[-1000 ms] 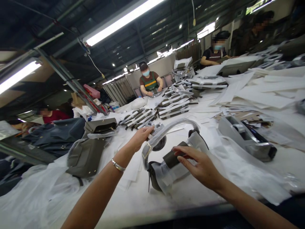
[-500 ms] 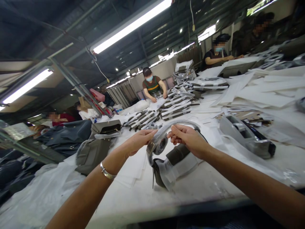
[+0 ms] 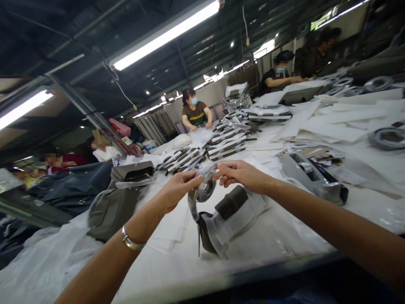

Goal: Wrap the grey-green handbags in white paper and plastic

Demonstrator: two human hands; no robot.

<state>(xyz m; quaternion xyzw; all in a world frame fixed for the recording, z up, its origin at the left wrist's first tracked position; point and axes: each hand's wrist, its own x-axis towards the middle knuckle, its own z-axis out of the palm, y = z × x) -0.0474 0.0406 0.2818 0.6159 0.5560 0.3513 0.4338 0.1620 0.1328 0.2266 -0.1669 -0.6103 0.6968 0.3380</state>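
A plastic-wrapped strap [image 3: 193, 202] arches up from a dark olive piece [image 3: 232, 202] partly covered in white wrapping, which lies on the white table [image 3: 196, 274]. My left hand [image 3: 180, 188] pinches the strap between thumb and fingers near the top of its arch. Just to the right, my right hand [image 3: 238, 174] has its fingertips closed on the clear wrapping of the same strap. Behind the strap, a roll of tape [image 3: 206, 190] shows partly.
A grey tape dispenser [image 3: 308, 177] stands to the right, with white sheets [image 3: 341, 122] behind it. Wrapped straps [image 3: 226, 141] are piled ahead. Olive bags [image 3: 114, 213] and clear plastic [image 3: 47, 261] lie left. A masked person [image 3: 196, 112] works across the table.
My right hand has moved left along the strap, closer to my left hand, and the strap's right part has dropped from its raised arch. The view has shifted slightly to the right.
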